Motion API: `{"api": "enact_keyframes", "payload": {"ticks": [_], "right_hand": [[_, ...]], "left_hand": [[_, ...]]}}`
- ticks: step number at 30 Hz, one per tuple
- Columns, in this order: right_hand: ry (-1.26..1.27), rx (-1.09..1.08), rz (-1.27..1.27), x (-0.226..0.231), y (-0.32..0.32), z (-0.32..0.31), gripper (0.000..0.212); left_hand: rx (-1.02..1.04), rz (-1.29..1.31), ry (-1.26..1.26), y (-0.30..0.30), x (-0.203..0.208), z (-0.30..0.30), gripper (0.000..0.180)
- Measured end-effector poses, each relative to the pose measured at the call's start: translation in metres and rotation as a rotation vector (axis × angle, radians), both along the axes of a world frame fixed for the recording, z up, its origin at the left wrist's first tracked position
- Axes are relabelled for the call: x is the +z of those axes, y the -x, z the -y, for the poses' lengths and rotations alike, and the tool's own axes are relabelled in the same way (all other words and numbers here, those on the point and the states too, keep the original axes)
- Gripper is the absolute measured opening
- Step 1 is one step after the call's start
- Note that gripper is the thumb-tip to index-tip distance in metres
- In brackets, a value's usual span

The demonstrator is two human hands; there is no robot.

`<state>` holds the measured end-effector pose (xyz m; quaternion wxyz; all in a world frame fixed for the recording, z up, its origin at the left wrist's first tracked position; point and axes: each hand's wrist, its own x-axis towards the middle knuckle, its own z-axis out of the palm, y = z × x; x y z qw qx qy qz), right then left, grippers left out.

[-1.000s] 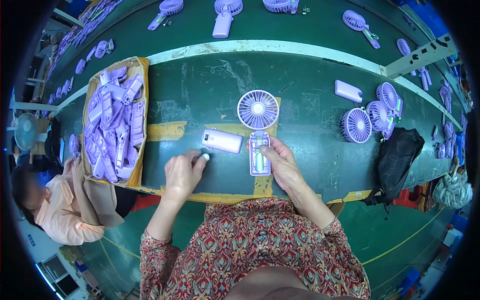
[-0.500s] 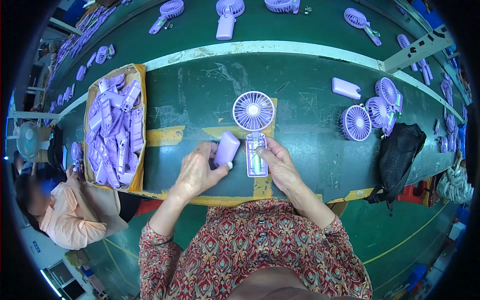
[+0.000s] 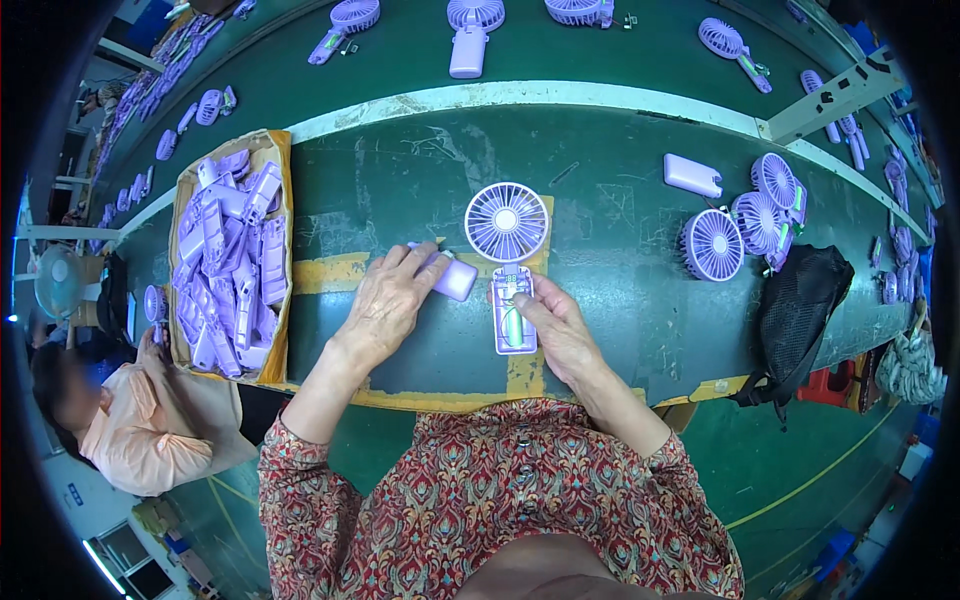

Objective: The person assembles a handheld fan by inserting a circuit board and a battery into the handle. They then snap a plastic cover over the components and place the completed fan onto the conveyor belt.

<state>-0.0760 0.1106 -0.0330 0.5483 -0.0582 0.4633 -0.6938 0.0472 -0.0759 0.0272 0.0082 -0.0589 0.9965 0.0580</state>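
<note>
A purple handheld fan (image 3: pixel 507 222) lies on the green table in front of me, its round grille pointing away from me. Its handle is uncovered, showing a small circuit board and a green battery (image 3: pixel 515 326). My right hand (image 3: pixel 562 328) grips the handle from the right, thumb over the battery. To the left of the fan, my left hand (image 3: pixel 388 302) has its fingers over the end of a smooth purple handle cover (image 3: pixel 456 278), which rests low at the tabletop. My left thumb is mostly hidden.
At left stands a cardboard box (image 3: pixel 282 250) heaped with purple casing parts. Several fans (image 3: pixel 716 244), another cover (image 3: pixel 692 175) and a black mesh bag (image 3: pixel 803 310) lie at right. Beyond a white rail (image 3: pixel 520 92), more fans lie on a green belt. A person (image 3: pixel 150 420) sits at left.
My left hand has moved up and left, turning the cover from upright to low and slanted. My right hand and the fan stayed put. Fans on the far belt shifted right.
</note>
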Motion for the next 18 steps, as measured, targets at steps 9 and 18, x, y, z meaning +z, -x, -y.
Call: {"api": "enact_keyframes", "payload": {"ticks": [9, 18], "right_hand": [[-0.031, 0.003, 0.006, -0.001, 0.0, 0.0, 0.031], [-0.035, -0.006, 0.005, 0.004, -0.001, 0.001, 0.032]], "left_hand": [[0.243, -0.222, -0.344, -0.004, -0.016, -0.033, 0.045], [0.692, -0.085, -0.173, -0.018, -0.015, -0.05, 0.046]]}}
